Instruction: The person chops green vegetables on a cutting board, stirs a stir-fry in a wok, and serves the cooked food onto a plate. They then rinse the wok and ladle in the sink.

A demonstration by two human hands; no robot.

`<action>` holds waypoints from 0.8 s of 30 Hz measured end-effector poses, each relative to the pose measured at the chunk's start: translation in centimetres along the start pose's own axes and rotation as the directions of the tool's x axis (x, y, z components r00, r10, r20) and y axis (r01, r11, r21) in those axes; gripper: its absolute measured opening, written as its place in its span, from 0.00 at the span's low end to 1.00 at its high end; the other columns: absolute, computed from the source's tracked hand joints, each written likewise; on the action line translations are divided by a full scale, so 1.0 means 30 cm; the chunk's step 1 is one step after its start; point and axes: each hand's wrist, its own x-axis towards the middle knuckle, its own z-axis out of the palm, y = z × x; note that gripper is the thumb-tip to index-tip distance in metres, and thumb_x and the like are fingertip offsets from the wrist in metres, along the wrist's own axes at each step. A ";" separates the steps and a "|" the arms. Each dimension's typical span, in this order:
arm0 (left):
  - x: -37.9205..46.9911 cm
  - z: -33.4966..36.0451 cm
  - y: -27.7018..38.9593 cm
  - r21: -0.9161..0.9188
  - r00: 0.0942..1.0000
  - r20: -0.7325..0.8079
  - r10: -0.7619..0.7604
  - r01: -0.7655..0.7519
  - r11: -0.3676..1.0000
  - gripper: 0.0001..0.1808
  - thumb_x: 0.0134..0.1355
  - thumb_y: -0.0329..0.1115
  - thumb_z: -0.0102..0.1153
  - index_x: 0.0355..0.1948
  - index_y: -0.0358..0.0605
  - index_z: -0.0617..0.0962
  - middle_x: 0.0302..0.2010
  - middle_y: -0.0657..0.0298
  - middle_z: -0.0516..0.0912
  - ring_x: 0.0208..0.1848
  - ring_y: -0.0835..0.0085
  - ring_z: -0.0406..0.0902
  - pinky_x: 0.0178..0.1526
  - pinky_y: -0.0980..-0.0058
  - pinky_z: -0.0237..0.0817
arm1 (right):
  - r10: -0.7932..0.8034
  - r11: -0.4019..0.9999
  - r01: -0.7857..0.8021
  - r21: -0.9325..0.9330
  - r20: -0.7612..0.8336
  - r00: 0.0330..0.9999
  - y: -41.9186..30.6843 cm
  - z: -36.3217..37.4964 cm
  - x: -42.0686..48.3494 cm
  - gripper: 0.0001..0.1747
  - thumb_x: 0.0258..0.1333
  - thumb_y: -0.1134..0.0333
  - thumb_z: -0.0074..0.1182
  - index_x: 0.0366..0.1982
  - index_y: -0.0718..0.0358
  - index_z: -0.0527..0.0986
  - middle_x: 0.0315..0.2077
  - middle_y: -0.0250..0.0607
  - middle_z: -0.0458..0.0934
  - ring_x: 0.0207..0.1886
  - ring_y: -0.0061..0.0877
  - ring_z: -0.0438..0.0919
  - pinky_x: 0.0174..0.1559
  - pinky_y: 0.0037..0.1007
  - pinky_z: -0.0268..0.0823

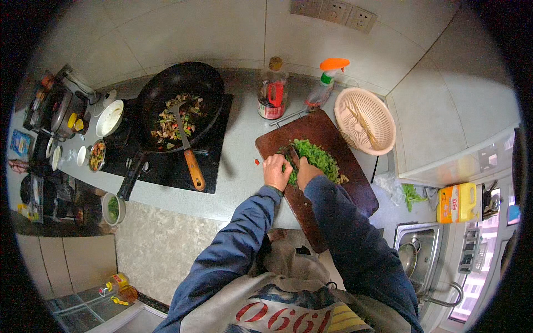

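Observation:
A dark brown wooden cutting board (pixel 354 187) lies tilted on the counter in front of me. Chopped green leaves (pixel 317 157) are heaped on it. My right hand (pixel 308 171) is closed round a kitchen knife (pixel 294 156), whose blade stands in the greens. At the left end of the heap, my left hand (pixel 276 171) rests with curled fingers close beside the blade; whether it presses on leaves is hidden. A few pale yellowish bits (pixel 343 179) lie at the heap's right edge.
Left of the board, a black wok (pixel 145 83) holds chopped food and a wooden-handled spatula (pixel 192 166) on the cooktop (pixel 216 166). Behind the board stand a sauce bottle (pixel 272 93) and a spray bottle (pixel 322 89). A pink plastic basket (pixel 387 125) touches its right side; the sink (pixel 433 245) is farther right.

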 end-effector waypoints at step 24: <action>0.017 -0.065 0.019 0.159 0.989 0.149 -0.020 -0.004 0.987 0.11 0.53 0.35 0.56 0.34 0.41 0.74 0.39 0.54 0.73 0.48 0.54 0.66 0.52 0.57 0.56 | -0.028 0.996 0.028 0.082 0.007 1.000 0.026 -0.014 -0.101 0.20 0.62 0.65 0.37 0.54 0.65 0.60 0.37 0.60 0.77 0.40 0.50 0.77 0.40 0.47 0.69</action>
